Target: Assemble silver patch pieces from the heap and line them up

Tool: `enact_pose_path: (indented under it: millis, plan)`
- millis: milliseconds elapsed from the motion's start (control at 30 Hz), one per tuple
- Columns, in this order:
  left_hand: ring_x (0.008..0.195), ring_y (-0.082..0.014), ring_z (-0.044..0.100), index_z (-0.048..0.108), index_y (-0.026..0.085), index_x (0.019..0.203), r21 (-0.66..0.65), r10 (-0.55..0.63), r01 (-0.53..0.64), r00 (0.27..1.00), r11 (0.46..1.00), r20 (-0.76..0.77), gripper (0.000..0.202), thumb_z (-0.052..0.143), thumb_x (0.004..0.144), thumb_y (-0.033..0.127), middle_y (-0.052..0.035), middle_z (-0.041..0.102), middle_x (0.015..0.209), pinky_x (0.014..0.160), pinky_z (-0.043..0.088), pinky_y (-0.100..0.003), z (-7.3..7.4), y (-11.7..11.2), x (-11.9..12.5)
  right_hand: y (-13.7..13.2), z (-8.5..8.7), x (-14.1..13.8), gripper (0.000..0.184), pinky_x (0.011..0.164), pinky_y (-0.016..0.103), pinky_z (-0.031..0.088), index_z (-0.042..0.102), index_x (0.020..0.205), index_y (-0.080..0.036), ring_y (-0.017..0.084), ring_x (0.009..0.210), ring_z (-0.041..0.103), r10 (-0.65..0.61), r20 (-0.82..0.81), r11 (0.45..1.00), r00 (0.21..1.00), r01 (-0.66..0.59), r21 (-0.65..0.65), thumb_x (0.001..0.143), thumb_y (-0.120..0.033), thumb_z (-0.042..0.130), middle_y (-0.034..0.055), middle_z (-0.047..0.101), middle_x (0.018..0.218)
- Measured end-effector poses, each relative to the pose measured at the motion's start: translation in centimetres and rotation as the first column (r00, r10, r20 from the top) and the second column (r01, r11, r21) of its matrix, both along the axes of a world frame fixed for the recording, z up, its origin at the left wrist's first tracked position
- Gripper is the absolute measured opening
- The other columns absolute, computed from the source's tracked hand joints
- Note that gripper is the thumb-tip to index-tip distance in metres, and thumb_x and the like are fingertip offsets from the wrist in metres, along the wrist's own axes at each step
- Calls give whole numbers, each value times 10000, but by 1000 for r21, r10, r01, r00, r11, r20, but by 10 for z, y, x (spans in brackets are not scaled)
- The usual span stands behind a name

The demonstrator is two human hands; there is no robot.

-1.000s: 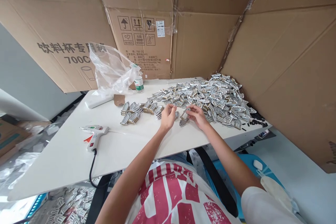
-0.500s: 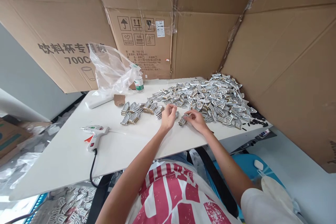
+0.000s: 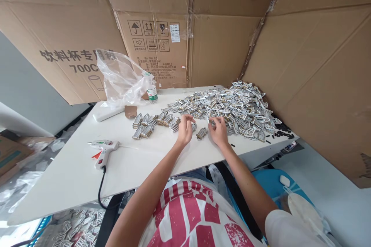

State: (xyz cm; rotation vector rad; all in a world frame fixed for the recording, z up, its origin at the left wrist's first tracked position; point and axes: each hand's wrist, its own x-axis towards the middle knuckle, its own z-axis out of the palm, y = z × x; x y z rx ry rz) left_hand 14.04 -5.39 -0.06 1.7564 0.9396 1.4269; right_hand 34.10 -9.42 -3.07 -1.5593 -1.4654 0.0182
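A large heap of small flat silver-grey and white pieces (image 3: pixel 240 104) with slotted outlines covers the right back of the table. My right hand (image 3: pixel 219 131) reaches to the heap's near edge, thumb and forefinger apart around pieces there; a firm hold is not visible. Between my hands lies a small stack of the pieces (image 3: pixel 201 133). My left hand (image 3: pixel 185 129) hovers just left of it, fingers loosely curled and apart, with nothing visible in them. Another piece (image 3: pixel 194 127) shows beside its fingertips. Several neat stacks (image 3: pixel 147 125) stand to the left of that hand.
A white glue gun (image 3: pixel 103 150) with a black cord lies at the left. Behind are a clear plastic bag (image 3: pixel 118 81), a bottle (image 3: pixel 152 93) and a brown scrap (image 3: pixel 130 111). Cardboard walls (image 3: pixel 220 46) enclose the back and right. Small black bits (image 3: pixel 282 133) lie at the right edge.
My right hand has let go of the small stack and moved right to the heap. The stack stays on the table. My left hand's fingers have opened slightly.
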Motion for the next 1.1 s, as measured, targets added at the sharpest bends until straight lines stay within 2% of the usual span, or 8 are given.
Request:
enact_pose_path:
  millis: [133,233,367,533,700,867,933,1100]
  plan:
    - [726,-147,598,531,242,1305,50,-162,161,986,986,35,267,429,1090,363,-131,740,1276,754,526,-348,-4,1,5,6,-1,-4,433,780,418,564,688,1392,-242,254,827,666,-86,150,994,985,96,-60,975,-223,572,162,541,1294]
    - [647,-123,585,485,242,1391,16,-230,229,971,973,71,367,412,1116,474,-162,739,1327,694,525,-342,-5,0,8,11,-1,-5,413,770,409,549,691,1358,-225,279,870,670,-125,193,987,973,141,-72,970,-184,556,158,559,1212]
    - [553,-106,550,484,228,1355,-86,-256,267,959,960,120,437,437,1105,583,-130,810,1150,569,464,-283,-2,-2,9,14,-2,-2,290,794,398,530,662,1245,-214,282,887,647,-128,209,985,969,148,-85,981,-196,544,132,606,1126]
    - [472,-93,371,560,212,1071,-178,-208,218,975,959,75,459,520,1050,668,-61,801,838,482,307,-253,5,-5,6,10,0,-2,187,827,386,518,603,1171,-222,278,925,635,-141,133,990,981,142,-6,1014,-234,501,115,642,1092]
    - [562,-109,444,686,189,847,-112,-81,73,994,991,-67,522,627,970,693,-32,703,770,540,341,-265,11,-5,2,1,8,-7,154,857,419,525,582,1125,-237,278,917,632,-152,-5,978,988,151,146,1049,-326,482,118,651,1074]
    - [569,-118,427,764,181,883,-185,-117,121,993,975,28,538,690,914,713,14,546,635,551,342,-274,14,-6,2,-6,14,-10,275,732,398,534,582,1102,-257,237,704,603,-13,-151,982,988,41,184,1047,-527,576,31,628,839]
    - [579,-122,455,766,176,890,-204,-121,133,990,970,72,531,717,899,705,-2,585,661,555,358,-280,15,-7,2,-8,15,-11,321,678,378,529,584,1082,-265,237,694,616,69,-203,983,977,-32,178,1021,-577,625,10,616,778]
    - [628,-136,554,776,173,941,-192,-146,167,982,967,119,462,763,886,632,-65,743,817,593,425,-285,15,-6,2,-11,14,-16,330,660,377,568,599,1011,-272,227,729,670,259,-319,959,912,-204,196,963,-572,727,43,692,895]
